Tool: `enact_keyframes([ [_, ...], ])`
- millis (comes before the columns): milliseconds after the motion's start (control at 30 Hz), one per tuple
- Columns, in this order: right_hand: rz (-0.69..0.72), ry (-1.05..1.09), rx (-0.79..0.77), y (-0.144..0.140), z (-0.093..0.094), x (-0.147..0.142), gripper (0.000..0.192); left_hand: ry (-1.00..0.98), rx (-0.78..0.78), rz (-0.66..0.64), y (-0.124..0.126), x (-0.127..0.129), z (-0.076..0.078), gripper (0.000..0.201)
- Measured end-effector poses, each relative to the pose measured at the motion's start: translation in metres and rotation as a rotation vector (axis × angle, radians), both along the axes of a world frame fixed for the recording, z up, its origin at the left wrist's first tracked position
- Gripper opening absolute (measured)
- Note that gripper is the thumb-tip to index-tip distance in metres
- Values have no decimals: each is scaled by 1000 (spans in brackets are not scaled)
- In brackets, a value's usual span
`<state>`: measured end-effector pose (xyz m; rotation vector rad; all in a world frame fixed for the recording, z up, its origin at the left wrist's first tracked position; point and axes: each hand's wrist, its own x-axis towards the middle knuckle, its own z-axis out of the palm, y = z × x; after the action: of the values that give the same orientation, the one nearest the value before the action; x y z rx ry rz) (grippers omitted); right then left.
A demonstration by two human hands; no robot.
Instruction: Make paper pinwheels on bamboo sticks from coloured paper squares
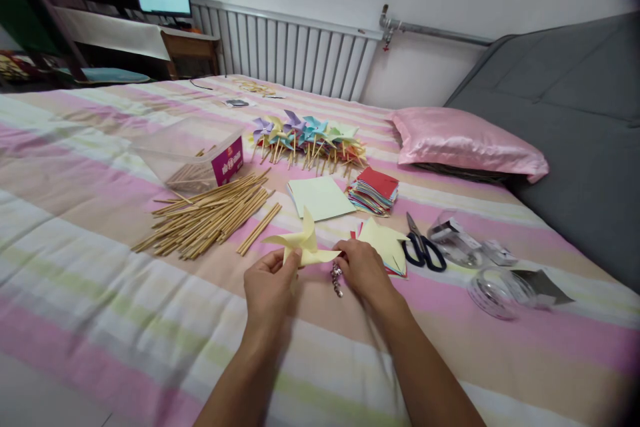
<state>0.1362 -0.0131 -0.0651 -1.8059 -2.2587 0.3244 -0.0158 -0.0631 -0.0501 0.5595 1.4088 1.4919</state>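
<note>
I have my left hand (269,285) pinched on the lower edge of a pale yellow folded-paper pinwheel head (301,245), thumb on top and fingers curled beneath, and my right hand (364,268) closed on its right-hand blade tip, so the pinwheel head sits lifted just above the pink, green and cream striped bedspread (90,293) between both hands. Under my right hand lies a small shiny metal cluster (337,278); I cannot tell what it is. Just right of that hand is a flat cut yellow paper sheet (385,242) over other coloured sheets, with black-handled scissors (423,248) beside it. To my left lies a loose heap of thin bamboo sticks (207,217), and behind it a clear plastic box with a magenta label (193,155) holding more sticks. Farther back I see a plain light-green paper square (320,197), a stack of multicoloured paper squares topped in red (374,191), and a row of finished colourful pinwheels (310,139). Clear tape rolls (493,290) lie well off to the right, near a glossy pink pillow (465,141).
</note>
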Motion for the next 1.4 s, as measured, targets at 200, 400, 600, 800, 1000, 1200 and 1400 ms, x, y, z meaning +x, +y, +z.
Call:
enact_keyframes([
  [200, -32, -34, 97, 1, -7, -2, 16, 8, 9, -10, 0, 0, -1, 31],
  [400, -11, -28, 123, 2, -7, -1, 14, 15, 4, -6, -1, 0, -1, 31],
  [600, -31, -13, 117, 4, -7, 0, 18, 27, -4, -11, -1, 0, -1, 32],
  [800, -21, 139, 93, 5, -8, 1, 26, 4, 7, -6, 0, 0, 0, 31],
  [1000, 3, 462, 68, 12, -12, 5, 35, -27, 8, 4, -1, 0, 0, 30],
  [1200, -45, 844, -109, 16, -16, 8, 25, -22, -3, 7, 1, 1, 3, 29],
  [1400, -157, 1213, -231, 12, -7, 6, 15, -24, -12, 6, 0, 1, 3, 29],
])
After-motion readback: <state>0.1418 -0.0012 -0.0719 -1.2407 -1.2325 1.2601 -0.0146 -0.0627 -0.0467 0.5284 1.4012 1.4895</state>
